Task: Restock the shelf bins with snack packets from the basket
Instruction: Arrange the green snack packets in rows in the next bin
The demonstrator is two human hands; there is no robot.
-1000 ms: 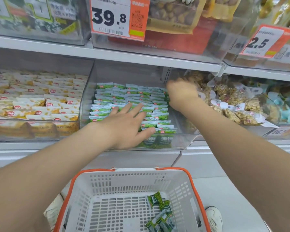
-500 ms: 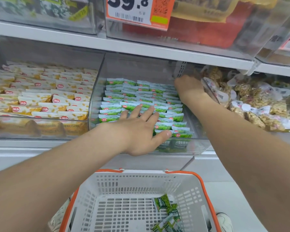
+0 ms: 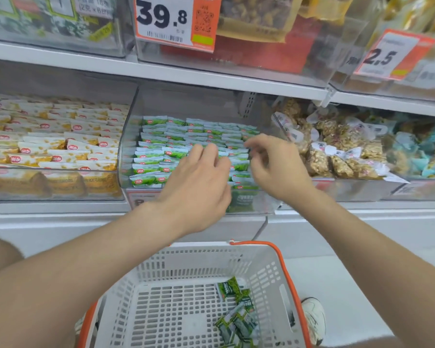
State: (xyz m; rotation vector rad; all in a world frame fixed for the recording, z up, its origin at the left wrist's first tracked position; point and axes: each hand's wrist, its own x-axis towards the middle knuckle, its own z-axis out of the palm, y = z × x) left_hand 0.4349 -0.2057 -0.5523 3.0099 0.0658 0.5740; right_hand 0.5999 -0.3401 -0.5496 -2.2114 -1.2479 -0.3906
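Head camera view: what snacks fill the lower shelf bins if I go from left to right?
yellow packets → green packets → nut bags → blue packets

Right fingers [image 3: 259,143] blurred; basket [image 3: 268,271] front cropped.

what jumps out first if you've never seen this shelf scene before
First, the left hand and right hand, close together over the rows of green packets in the middle clear bin. Next come the big 39.8 price tag on the shelf above and the white basket with an orange rim below, with a few loose packets on its right side.
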